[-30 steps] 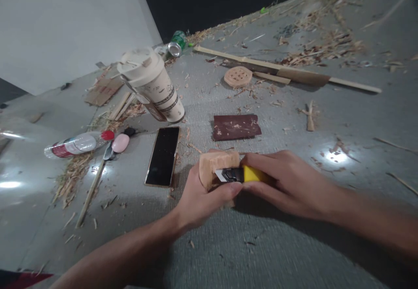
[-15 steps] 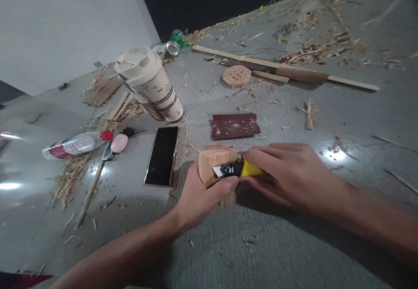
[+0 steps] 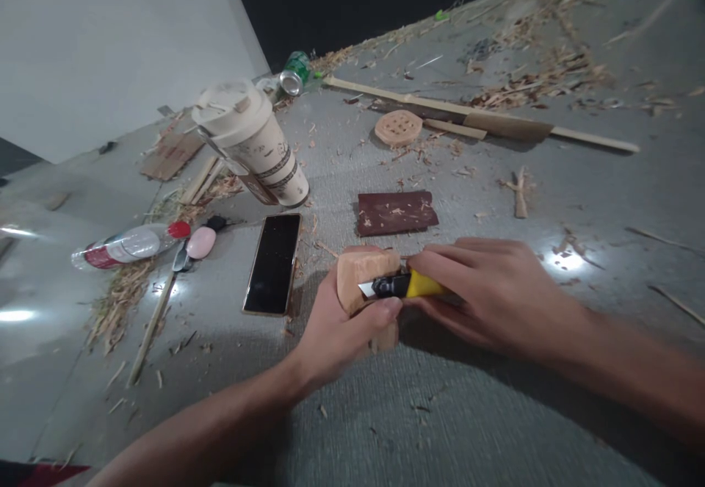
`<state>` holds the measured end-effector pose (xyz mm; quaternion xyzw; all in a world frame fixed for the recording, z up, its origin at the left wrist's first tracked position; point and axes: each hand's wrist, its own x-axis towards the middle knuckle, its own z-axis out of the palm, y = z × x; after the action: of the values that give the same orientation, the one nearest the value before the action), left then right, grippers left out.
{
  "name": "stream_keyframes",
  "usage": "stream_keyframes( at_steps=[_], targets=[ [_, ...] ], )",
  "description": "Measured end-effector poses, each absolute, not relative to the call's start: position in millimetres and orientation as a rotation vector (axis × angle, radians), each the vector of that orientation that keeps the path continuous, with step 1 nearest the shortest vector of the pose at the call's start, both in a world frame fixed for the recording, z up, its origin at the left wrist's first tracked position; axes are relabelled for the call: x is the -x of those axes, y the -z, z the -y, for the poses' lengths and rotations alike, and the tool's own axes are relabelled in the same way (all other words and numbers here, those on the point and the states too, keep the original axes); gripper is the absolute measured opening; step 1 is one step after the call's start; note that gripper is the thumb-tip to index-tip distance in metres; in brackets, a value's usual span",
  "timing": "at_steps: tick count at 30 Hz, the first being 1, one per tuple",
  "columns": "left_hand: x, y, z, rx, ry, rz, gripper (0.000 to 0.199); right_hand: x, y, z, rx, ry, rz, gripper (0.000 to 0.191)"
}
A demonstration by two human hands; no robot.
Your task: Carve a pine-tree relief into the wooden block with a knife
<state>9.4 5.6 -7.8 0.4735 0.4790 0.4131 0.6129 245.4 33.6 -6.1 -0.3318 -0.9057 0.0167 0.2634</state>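
Note:
A pale block of wood (image 3: 358,270) with cut faces is gripped in my left hand (image 3: 335,333), the thumb lying along its near side. My right hand (image 3: 479,289) is closed around a yellow and black utility knife (image 3: 410,285). The knife's short blade points left and lies against the wood, close to my left thumb. Part of the yellow handle is hidden by my right fingers. Just beyond the block lies a dark reddish-brown slab (image 3: 396,212) with shavings on it.
Left of my hands lies a phone (image 3: 272,264), with a lidded tumbler (image 3: 256,145) behind it. A plastic bottle (image 3: 129,244) lies farther left. A holed wooden disc (image 3: 398,128), long sticks (image 3: 595,139), a green can (image 3: 294,73) and scattered shavings are farther back.
The block and the blade have shifted only very slightly against each other. Both hands keep their grips and nearly the same places; nothing else has moved.

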Motion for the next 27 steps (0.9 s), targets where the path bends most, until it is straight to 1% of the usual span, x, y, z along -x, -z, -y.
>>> stream_keyframes(
  at_steps=[7,12,21,27],
  targets=[
    [-8.4,9.6,-5.2,-1.096,-0.95,-1.049,0.052,-246.0,3.3,-34.9,0.867,-0.086,2.451,0.032],
    [-7.1,10.1,-5.2,-1.109,-0.954,-1.008,0.052,-247.1,2.2,-35.3,0.854,-0.074,2.465,0.029],
    [-7.0,8.2,-4.8,-1.121,-0.973,-1.081,0.05,-245.8,1.8,-34.6,0.848,-0.109,2.462,0.029],
    [-7.1,10.7,-5.0,-1.108,-0.97,-1.017,0.053,-246.2,2.8,-33.8,0.859,-0.066,2.455,0.029]
  ],
)
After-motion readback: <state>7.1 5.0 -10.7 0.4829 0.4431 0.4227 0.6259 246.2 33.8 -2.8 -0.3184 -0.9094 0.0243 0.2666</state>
